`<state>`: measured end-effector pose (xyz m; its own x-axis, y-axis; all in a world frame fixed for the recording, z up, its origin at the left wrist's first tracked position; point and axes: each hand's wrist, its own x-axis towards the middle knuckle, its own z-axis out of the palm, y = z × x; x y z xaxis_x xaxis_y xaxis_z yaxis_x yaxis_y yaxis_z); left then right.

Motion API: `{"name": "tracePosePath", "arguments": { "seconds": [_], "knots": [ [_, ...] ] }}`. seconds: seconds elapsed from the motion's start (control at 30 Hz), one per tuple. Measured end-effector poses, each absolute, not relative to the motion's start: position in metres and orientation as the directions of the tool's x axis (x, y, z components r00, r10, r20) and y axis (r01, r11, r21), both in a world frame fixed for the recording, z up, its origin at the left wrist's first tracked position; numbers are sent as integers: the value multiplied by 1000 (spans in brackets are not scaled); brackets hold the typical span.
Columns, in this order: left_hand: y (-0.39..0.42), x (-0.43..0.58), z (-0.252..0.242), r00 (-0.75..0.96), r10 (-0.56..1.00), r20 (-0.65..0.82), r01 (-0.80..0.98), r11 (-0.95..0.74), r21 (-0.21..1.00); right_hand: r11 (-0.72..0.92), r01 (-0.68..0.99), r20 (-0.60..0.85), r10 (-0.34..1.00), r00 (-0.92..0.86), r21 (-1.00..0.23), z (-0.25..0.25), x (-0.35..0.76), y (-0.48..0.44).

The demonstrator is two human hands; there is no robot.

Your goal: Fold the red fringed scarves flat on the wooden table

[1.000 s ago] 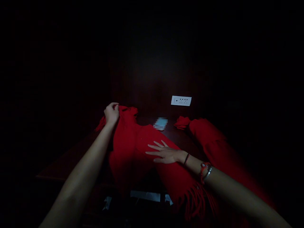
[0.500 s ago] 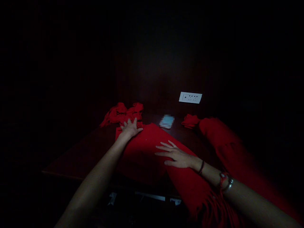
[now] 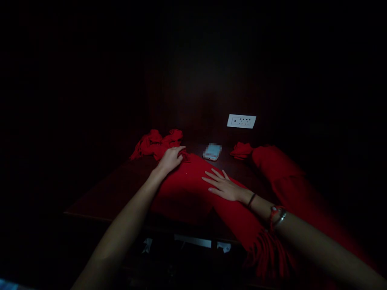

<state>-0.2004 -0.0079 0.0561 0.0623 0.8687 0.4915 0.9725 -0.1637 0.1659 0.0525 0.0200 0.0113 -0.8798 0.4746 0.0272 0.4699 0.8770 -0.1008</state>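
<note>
Red scarf lies on worktop, fringe over front edge. Right hand flat on it, fingers apart. Left hand at its far edge, fingers bent; can't tell if grip is clamped on cloth.

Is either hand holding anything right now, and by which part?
The left hand curls at the far edge of the red fringed scarf; whether it is gripping there cannot be told. The right hand holds nothing, lying spread on the scarf.
</note>
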Motion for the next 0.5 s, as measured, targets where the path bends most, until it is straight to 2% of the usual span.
{"name": "tracePosePath", "arguments": {
  "seconds": [0.07,0.1,0.17,0.3,0.4,0.5],
  "knots": [
    [-6,-196,51,205,851,484,937,-314,154,883,458,20,462,-887,-100,13,51,26],
    [-4,-196,47,222,856,467,935,-323,149,884,457,19,461,-887,-101,14,51,28],
    [0,-198,38,156,904,397,963,-229,144,884,456,26,460,-887,-99,15,51,29],
    [-3,-212,35,-118,966,231,981,78,175,860,501,61,507,-860,-96,11,60,23],
    [-17,-233,51,-435,857,276,895,380,233,826,552,55,560,-827,-111,5,70,19],
    [-28,-249,64,-639,703,314,769,583,260,811,573,66,583,-810,-120,3,74,19]
  ]
}}
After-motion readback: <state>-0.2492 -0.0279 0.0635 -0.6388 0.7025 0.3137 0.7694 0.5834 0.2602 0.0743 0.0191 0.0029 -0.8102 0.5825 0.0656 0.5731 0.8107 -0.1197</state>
